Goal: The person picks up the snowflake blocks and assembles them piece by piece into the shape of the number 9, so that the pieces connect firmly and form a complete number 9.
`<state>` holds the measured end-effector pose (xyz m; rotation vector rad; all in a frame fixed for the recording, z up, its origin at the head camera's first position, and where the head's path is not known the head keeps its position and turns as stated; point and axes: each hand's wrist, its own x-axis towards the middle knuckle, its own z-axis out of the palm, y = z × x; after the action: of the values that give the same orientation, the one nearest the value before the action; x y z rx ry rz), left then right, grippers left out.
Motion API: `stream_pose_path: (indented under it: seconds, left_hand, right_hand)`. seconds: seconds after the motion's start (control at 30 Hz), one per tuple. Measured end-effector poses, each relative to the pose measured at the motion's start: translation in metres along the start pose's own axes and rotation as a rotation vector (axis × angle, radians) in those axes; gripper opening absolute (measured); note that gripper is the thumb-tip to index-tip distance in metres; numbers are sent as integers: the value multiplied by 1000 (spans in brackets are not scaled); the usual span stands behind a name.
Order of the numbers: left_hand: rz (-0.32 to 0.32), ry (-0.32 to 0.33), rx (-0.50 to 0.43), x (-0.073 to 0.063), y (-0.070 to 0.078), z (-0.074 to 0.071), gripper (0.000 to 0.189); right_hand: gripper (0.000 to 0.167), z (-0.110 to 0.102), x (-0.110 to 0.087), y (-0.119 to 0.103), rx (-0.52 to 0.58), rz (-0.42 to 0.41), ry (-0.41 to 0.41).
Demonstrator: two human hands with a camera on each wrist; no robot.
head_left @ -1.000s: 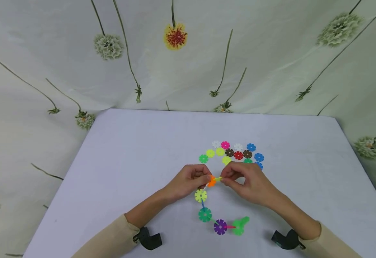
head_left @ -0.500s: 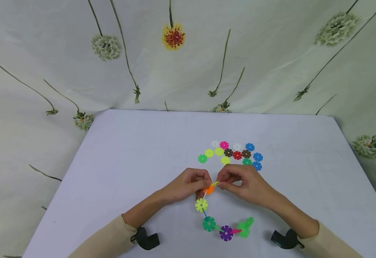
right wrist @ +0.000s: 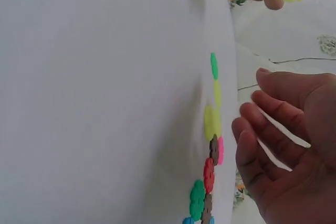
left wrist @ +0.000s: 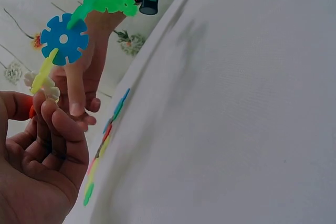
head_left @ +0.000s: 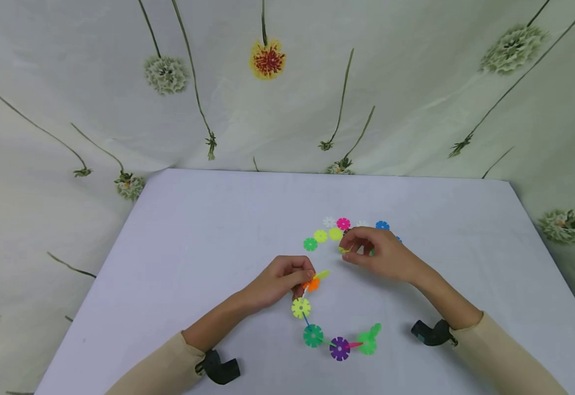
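Observation:
My left hand (head_left: 277, 281) pinches an orange notched plastic disc (head_left: 313, 284) in a chain of slotted discs held above the table. A yellow disc (head_left: 322, 275) is slotted onto the orange one at the free end. Below hang a pale yellow disc (head_left: 300, 308), a teal one (head_left: 313, 336), a purple one (head_left: 339, 349) and green ones (head_left: 367, 343), joined by discs seen edge-on. My right hand (head_left: 383, 253) is over the loose discs, apart from the chain. Its loosely bent fingers hold nothing in the right wrist view; a loose yellow disc (right wrist: 212, 121) lies beyond them.
Several loose discs lie flat in a cluster, among them a green one (head_left: 310, 244), a pink one (head_left: 343, 223) and a blue one (head_left: 382, 225). My right hand hides part of this cluster. A white table (head_left: 218, 219) reaches back to a flower-print cloth (head_left: 297, 120).
My right hand has let go of the yellow disc at the chain's end and moved away toward the loose discs. My left hand still holds the chain, shifted slightly left.

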<state>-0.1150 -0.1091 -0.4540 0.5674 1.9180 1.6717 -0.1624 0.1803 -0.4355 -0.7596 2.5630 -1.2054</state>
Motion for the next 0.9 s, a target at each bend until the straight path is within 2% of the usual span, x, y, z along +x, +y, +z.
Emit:
stream_pose_path:
  seconds: [0.23, 0.4, 0.67, 0.77, 0.9]
  left_hand:
    - [4, 8, -7, -2, -3, -2, 23]
    - [-1, 20, -1, -2, -3, -4, 23]
    - [-2, 23, -10, -1, -1, -4, 23]
    - [0, 36, -2, 0, 0, -4, 24]
    - [-2, 45, 3, 1, 2, -5, 24]
  right_hand:
    - [23, 4, 15, 21, -261, 31, 3]
    - [22, 7, 20, 25, -323, 0, 1]
    - [22, 7, 20, 21, -270, 13, 11]
    - [15, 7, 18, 19, -191, 32, 32]
    - [11, 6, 13, 15, -26, 36, 36]
